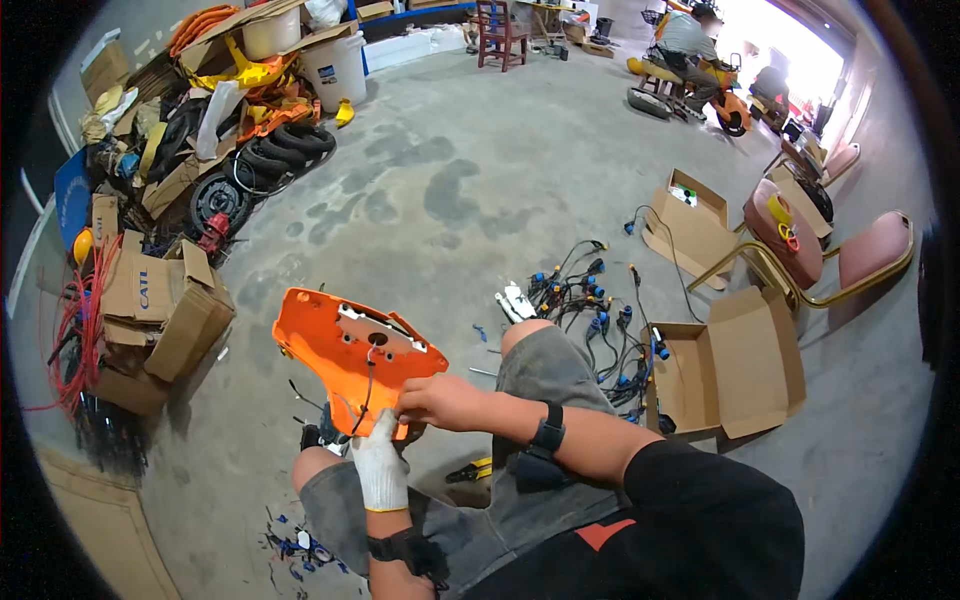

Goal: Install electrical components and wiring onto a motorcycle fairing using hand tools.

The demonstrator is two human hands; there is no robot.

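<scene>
An orange plastic fairing panel [335,345], seen from its hollow inner side, is held tilted above my knees. A thin black cable [369,385] runs down its middle from a round hole near a whitish strip [390,338]. My left hand [381,465], in a white knit glove, grips the panel's narrow lower end. Bare, my right hand [437,400] is closed at the same end, beside the gloved fingers. Whatever those right fingertips pinch is hidden. Yellow-handled pliers [470,470] lie below the hands, between my legs.
Black cables with blue connectors [598,325] spread over the floor on the right, beside open cardboard boxes [755,365] and pink chairs [872,255]. Boxes [150,300], tyres [285,150] and orange parts are heaped at left. Far right, a person [690,45] sits beside an orange scooter [735,110].
</scene>
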